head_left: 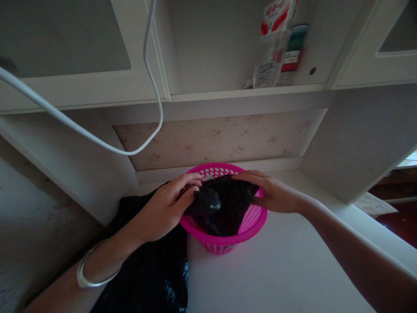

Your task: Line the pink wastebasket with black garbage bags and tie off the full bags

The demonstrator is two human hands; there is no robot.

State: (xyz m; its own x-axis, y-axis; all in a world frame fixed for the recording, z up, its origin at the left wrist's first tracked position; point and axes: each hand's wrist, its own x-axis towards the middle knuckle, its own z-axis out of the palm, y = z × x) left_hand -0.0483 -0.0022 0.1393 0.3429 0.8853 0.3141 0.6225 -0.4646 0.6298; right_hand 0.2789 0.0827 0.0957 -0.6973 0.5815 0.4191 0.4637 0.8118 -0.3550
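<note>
A bright pink plastic basket [224, 240] with a perforated rim stands on a white surface. Inside its mouth sits a bunched black plastic bag [224, 213]. From the left, my left hand [174, 204] pinches a fold of this bag between thumb and fingers over the basket's left rim. Across from it, my right hand [265, 191] is closed on the bag's right edge, thumb below and fingers on top. The lower part of the bag is hidden down in the basket.
More shiny black plastic [156, 269] lies under my left arm. A white cable [97, 141] hangs in front at the upper left. Above, a cabinet shelf [215, 98] holds a clear plastic container [269, 61] and a red-and-white box [276, 15]. White panels flank both sides.
</note>
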